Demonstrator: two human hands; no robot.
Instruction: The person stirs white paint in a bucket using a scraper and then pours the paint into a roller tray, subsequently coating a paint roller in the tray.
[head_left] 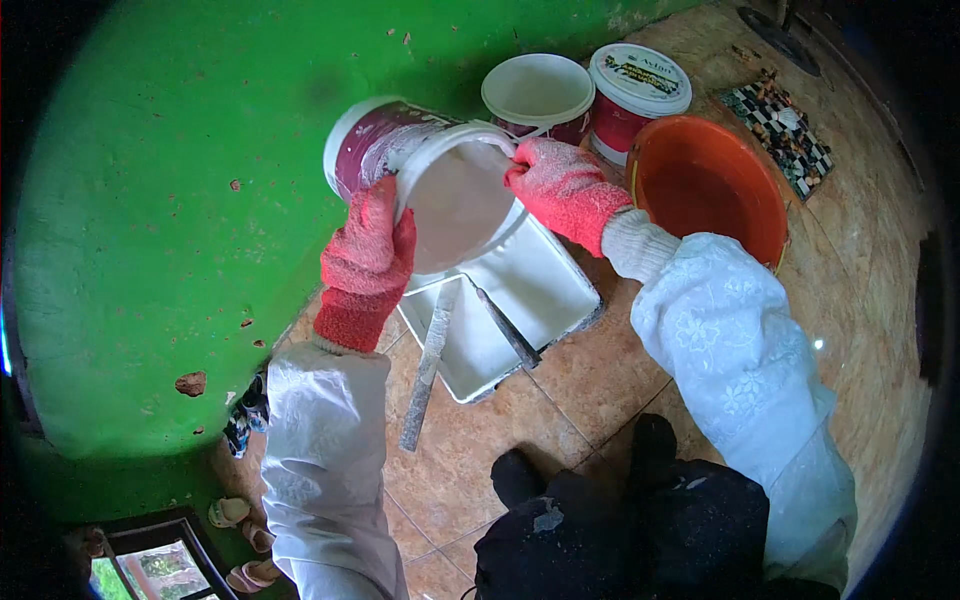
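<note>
My gloved hands hold a purple-and-white paint bucket [460,205] tipped toward me, its open mouth facing me. Pale, whitish residue coats its inside. My left hand [365,260], in a red glove, is closed on the left of the rim, thumb at the edge. Around the rim's right side curls my right hand [570,190]. Directly below the bucket, a white paint tray [548,285] with white paint in it sits on the floor. A flat, paint-stained stick [430,365] and a dark-handled tool [508,328] rest across the tray; the tool's kind is unclear.
Beyond the bucket stand an open white-rimmed bucket [538,90] and a lidded one [640,85]. An orange basin [710,190] is at right, near a checkered board [775,130] with small pieces. A chipped green wall [200,230] rises at left, with footwear [255,575] along its base.
</note>
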